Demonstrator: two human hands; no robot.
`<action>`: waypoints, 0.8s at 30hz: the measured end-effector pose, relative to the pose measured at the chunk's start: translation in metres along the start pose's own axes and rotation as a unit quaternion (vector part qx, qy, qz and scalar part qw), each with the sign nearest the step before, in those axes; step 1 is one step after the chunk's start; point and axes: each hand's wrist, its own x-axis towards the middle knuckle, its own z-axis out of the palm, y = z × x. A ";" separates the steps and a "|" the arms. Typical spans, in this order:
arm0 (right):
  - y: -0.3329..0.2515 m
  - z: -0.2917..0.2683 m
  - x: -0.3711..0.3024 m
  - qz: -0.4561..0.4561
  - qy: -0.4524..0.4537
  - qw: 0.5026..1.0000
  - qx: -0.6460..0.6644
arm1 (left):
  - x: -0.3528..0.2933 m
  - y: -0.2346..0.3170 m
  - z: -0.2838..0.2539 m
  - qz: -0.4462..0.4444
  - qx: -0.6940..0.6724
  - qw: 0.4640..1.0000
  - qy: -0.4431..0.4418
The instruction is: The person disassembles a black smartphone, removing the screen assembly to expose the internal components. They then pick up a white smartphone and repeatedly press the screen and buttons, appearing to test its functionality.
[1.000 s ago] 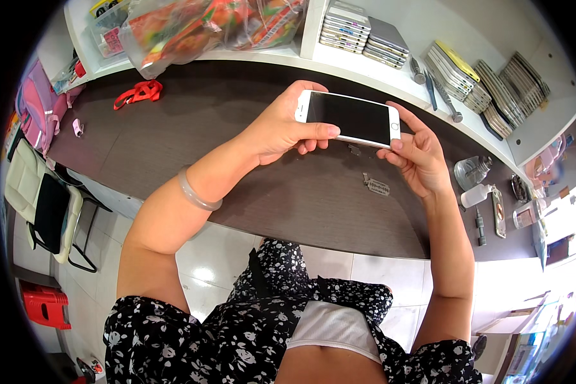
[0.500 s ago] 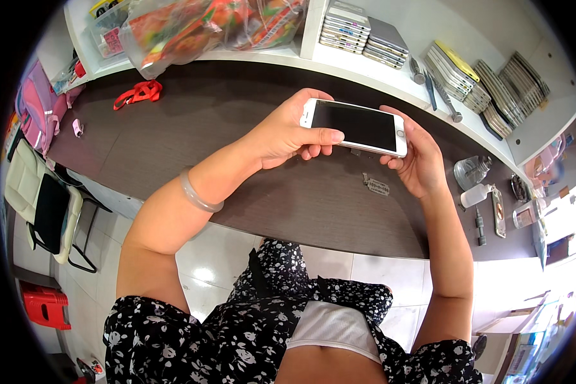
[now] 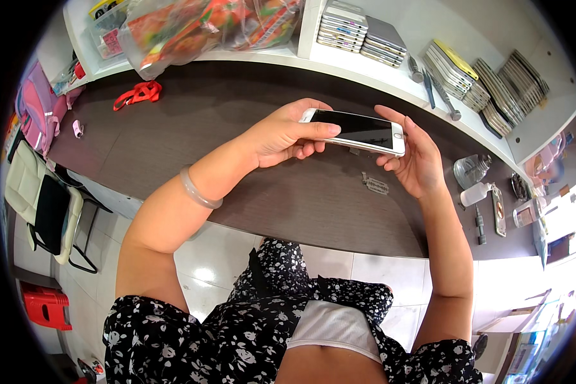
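A white smartphone (image 3: 358, 131) with a dark screen is held over the brown desk, tilted back. My left hand (image 3: 288, 134) grips its left end, the thumb lying across the screen and the fingers beneath. At the other end, my right hand (image 3: 419, 153) curls loosely round the phone; one finger stands away from the top edge, and others are under the lower corner. Below the phone, a small metal tag-like piece (image 3: 376, 185) lies on the desk.
White shelves hold stacks of phones (image 3: 342, 29), slim tools (image 3: 445, 96) and a plastic bag of orange packets (image 3: 192, 32). A red strap (image 3: 137, 95) is on the desk's left. Glass jar (image 3: 470, 171), white bottle (image 3: 475, 194) and another phone (image 3: 498, 211) stand or lie right.
The phone has tipped, so its screen looks narrower, and its top edge is lower. My left hand has dropped slightly. A finger of my right hand has lifted away from the phone's top edge.
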 end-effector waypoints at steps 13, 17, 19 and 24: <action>0.000 0.003 -0.001 0.006 0.006 1.000 -0.009 | 0.003 -0.004 0.001 -0.002 0.017 1.000 0.021; 0.000 0.001 0.000 0.012 0.009 1.000 -0.018 | 0.003 -0.003 0.002 -0.001 0.018 1.000 0.026; 0.000 0.002 0.000 0.013 0.009 1.000 -0.019 | 0.003 -0.003 0.002 -0.001 0.021 0.999 0.027; 0.000 0.002 -0.001 0.013 0.007 1.000 -0.020 | 0.003 -0.004 0.002 -0.003 0.028 0.999 0.029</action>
